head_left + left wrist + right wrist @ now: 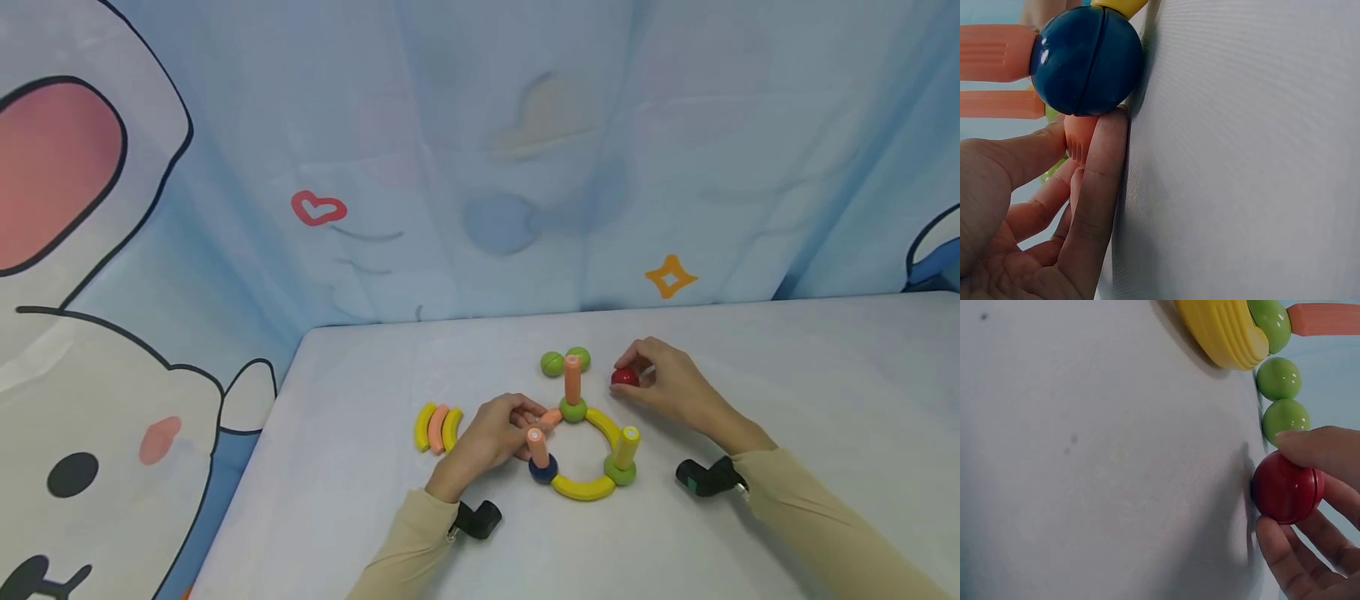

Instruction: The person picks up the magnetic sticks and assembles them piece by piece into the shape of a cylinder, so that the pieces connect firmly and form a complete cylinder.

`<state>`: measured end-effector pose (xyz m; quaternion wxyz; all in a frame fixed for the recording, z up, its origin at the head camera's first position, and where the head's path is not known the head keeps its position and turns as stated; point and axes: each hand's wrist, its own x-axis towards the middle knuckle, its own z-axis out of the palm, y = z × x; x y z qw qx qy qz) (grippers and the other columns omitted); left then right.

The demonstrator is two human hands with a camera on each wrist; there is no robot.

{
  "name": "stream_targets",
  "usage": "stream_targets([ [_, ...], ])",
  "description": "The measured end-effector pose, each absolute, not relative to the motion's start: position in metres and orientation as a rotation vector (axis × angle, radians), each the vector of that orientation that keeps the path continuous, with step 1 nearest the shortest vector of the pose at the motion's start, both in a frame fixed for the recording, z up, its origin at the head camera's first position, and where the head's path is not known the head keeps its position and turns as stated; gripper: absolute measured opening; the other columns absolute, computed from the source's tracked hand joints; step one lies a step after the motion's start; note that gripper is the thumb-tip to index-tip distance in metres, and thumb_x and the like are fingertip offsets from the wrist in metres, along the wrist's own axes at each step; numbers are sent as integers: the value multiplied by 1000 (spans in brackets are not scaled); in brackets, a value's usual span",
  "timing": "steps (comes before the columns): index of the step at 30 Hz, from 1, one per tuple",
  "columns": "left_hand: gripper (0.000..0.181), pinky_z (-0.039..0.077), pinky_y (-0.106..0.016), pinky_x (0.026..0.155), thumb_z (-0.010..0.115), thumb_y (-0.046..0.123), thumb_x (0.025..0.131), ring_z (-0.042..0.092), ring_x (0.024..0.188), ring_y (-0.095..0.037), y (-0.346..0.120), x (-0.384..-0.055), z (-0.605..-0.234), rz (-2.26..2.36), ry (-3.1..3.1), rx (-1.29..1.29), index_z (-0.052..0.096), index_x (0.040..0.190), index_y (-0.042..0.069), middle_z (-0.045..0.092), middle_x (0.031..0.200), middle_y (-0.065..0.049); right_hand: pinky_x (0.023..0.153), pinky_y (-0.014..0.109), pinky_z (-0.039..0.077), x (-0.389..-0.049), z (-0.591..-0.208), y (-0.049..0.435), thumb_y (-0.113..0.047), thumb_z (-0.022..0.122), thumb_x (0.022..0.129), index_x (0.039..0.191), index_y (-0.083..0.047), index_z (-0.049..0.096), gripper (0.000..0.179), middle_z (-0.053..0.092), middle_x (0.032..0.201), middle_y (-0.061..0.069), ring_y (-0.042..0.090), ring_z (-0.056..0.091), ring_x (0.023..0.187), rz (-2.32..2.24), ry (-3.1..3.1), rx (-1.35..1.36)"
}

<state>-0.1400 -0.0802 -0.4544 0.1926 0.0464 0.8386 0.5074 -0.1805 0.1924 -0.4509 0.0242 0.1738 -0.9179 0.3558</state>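
Note:
On the white table, curved yellow and orange pieces and balls form a ring. My left hand (491,433) is at its left side, thumb and forefinger pinching an orange curved piece (1080,134) beside the dark blue ball (1085,59). My right hand (675,385), to the right of the ring's far end, holds a red ball (1286,487) between thumb and fingertips, close to the tabletop. Upright orange sticks (572,381) rise from the blue ball and a far green ball (573,410). A yellow stick (626,447) stands on the right green ball (620,471).
Two loose green balls (552,363) lie behind the ring. Left of my left hand, two yellow curved pieces (424,427) flank an orange curved piece (437,429). A printed blue curtain (450,167) hangs beyond the table's far edge.

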Motion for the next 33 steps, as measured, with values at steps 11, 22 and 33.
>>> stream_targets([
  [11, 23, 59, -25, 58, 79, 10, 95, 60, 64, -11, -80, -141, -452, 1428, 2357, 127, 72, 116, 5, 63, 86, -2, 89, 51, 59, -166, -442, 196, -1, 84, 85, 107, -1, 71, 25, 62, 102, 9, 26, 61, 93, 1047, -2916, 642],
  [22, 23, 59, -25, 58, 79, 10, 95, 60, 65, -11, -80, -140, -454, 1431, 2348, 134, 72, 116, 4, 62, 87, -2, 85, 45, 61, -164, -420, 204, 4, 86, 83, 117, 4, 68, 38, 66, 113, 17, 35, 67, 103, 1178, -2785, 691],
  [33, 24, 58, -23, 57, 79, 11, 95, 60, 63, -11, -80, -140, -455, 1426, 2347, 133, 71, 117, 4, 61, 86, -3, 88, 11, 53, -170, -364, 178, 3, 86, 83, 121, -2, 73, 41, 70, 117, 11, 5, 68, 100, 1415, -2515, 863],
])
